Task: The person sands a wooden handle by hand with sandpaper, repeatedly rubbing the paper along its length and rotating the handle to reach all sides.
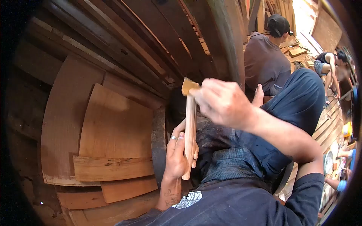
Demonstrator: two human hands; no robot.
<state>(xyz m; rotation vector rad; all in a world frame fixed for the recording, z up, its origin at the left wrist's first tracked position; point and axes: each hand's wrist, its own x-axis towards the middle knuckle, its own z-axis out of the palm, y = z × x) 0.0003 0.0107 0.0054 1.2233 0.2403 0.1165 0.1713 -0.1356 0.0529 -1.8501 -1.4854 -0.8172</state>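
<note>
A slim wooden piece (190, 130), pale and smooth along its length, stands nearly upright in the middle of the head view. My left hand (176, 156), with a ring on one finger, is closed around its lower part. At its upper end my right hand (226, 103), slightly blurred, pinches a small yellow-brown piece of sandpaper (188, 87). The sandpaper is bent over the top of the wood and touches it. My right fingers partly cover both the sandpaper and the wood's upper edge.
Flat boards (117, 128) lean in layers on the left. Dark slats (151, 34) rise above them. A co-worker (266, 60) sits close by, facing away, and another person (330, 69) bends over farther right. My raised knee (301, 98) is beside my right arm.
</note>
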